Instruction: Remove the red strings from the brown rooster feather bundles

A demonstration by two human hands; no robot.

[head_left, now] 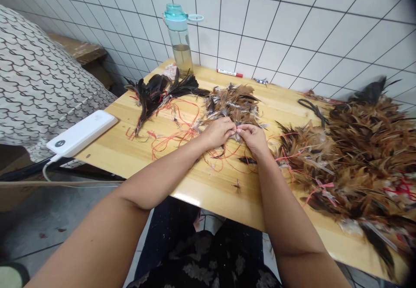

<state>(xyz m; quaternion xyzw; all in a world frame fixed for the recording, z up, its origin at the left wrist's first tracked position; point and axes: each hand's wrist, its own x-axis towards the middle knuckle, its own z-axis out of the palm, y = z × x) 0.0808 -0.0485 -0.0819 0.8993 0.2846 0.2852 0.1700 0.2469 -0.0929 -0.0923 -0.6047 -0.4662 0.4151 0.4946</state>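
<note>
Both my hands meet over the table, fingertips nearly touching. My left hand (219, 132) is closed in a pinch, its fingers curled and pressed together. Opposite it, my right hand (253, 137) pinches with thumb and forefinger. What the fingertips hold is too small to make out. Grey-white down shows just below them, at the near end of a bunch of brown feathers (235, 99). Thin red string (177, 134) lies in loose loops left of and under my hands. Farther left is a pile of black feathers (156, 89) with bits of red string.
A large heap of brown feathers (364, 149) covers the table's right side. A water bottle (181, 41) and a red-capped marker (229, 72) stand and lie by the tiled wall. A white power bank (82, 133) with a cable rests at the left edge of the wooden table (195, 188).
</note>
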